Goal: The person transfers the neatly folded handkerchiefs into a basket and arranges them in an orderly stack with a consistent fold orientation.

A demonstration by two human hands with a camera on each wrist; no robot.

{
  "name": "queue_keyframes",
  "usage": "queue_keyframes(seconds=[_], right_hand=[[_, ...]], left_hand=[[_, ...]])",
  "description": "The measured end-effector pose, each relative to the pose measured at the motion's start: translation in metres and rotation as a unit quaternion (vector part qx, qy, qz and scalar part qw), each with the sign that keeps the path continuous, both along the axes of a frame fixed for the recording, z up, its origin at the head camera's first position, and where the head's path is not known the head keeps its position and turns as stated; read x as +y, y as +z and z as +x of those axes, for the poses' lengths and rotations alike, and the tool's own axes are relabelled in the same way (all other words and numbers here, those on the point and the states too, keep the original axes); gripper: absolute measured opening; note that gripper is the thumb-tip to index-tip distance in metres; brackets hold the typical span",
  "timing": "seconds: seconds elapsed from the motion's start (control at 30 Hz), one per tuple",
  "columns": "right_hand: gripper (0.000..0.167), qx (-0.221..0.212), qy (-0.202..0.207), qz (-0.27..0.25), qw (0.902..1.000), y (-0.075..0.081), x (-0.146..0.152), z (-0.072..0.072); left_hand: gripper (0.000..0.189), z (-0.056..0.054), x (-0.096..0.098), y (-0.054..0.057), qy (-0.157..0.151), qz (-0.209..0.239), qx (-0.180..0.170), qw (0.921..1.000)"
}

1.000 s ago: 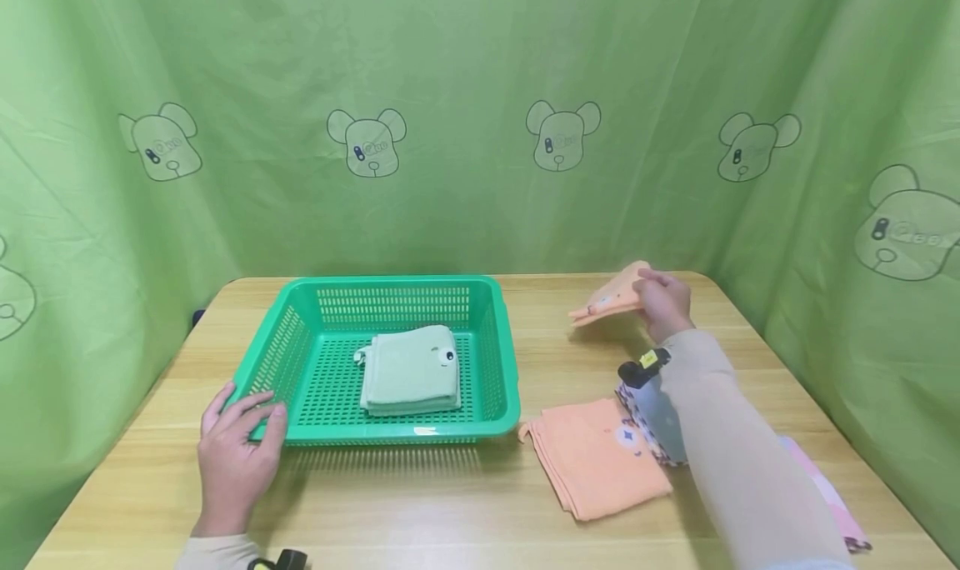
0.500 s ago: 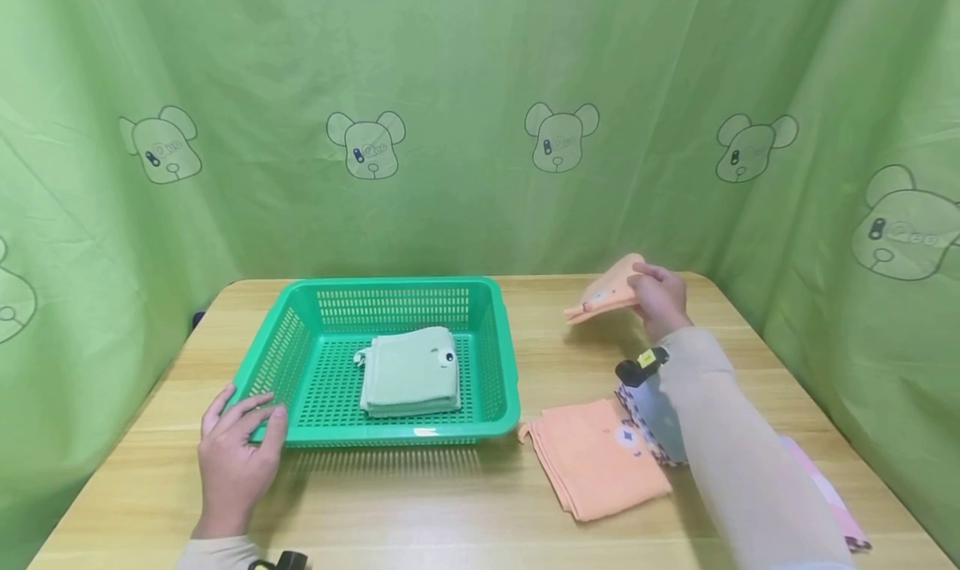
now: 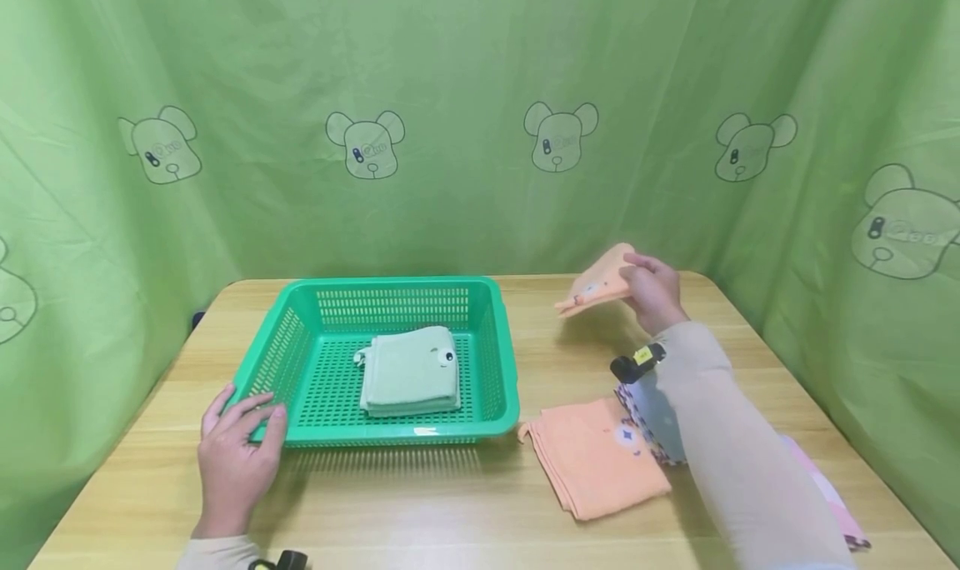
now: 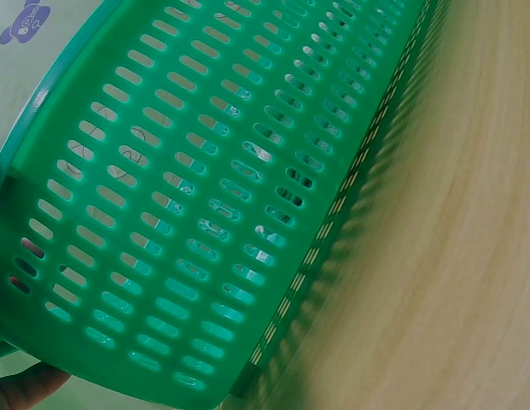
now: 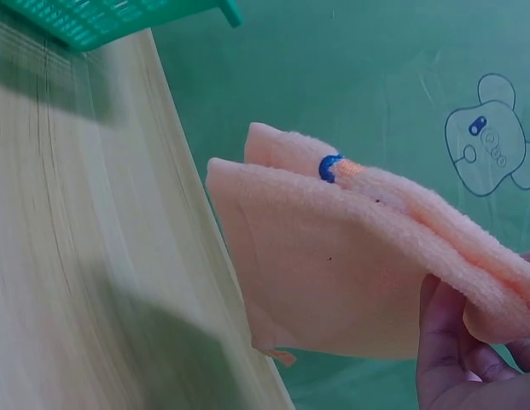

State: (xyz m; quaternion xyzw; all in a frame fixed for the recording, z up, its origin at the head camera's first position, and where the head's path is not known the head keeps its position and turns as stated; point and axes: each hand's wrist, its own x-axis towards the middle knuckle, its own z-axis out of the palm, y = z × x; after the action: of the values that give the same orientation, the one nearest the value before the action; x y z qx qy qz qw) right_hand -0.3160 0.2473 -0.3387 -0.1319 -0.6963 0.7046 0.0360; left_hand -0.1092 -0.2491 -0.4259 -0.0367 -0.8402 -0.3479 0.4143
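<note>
My right hand point(image 3: 654, 293) pinches a folded orange towel point(image 3: 600, 277) at one edge, raised over the back right of the table. The right wrist view shows the towel point(image 5: 324, 256) doubled over with blue stitching, thumb point(image 5: 439, 333) on the near side. At the front left corner of a green plastic basket point(image 3: 405, 430), my left hand point(image 3: 238, 462) holds the rim. Inside the basket lies a folded pale green towel point(image 3: 411, 370) with a small eye print. Another folded orange towel point(image 3: 600, 462) lies flat, right of the basket.
A grey-blue towel with a patterned border point(image 3: 654, 420) lies partly under my right forearm. Farther right is a pink and white towel point(image 3: 828, 499), partly hidden by the sleeve. A green curtain point(image 3: 465, 203) with bear drawings surrounds the wooden table point(image 3: 420, 512).
My right hand has moved slightly left and up, carrying the orange towel. The left hand, the basket and the other towels have stayed put.
</note>
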Motion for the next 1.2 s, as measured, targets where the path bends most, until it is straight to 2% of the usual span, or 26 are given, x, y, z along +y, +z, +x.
queue_keyframes(seconds=[0.57,1.2], right_hand=[[0.051,0.018,0.020,-0.002,0.9997,0.011,-0.017,0.007],[0.051,0.047,0.043,-0.020,0.9978,0.026,-0.034,0.011]], left_hand=[[0.018,0.003,-0.002,-0.004,0.000,-0.003,-0.006,1.0000],[0.017,0.000,-0.001,-0.002,0.001,-0.006,0.001,1.0000]])
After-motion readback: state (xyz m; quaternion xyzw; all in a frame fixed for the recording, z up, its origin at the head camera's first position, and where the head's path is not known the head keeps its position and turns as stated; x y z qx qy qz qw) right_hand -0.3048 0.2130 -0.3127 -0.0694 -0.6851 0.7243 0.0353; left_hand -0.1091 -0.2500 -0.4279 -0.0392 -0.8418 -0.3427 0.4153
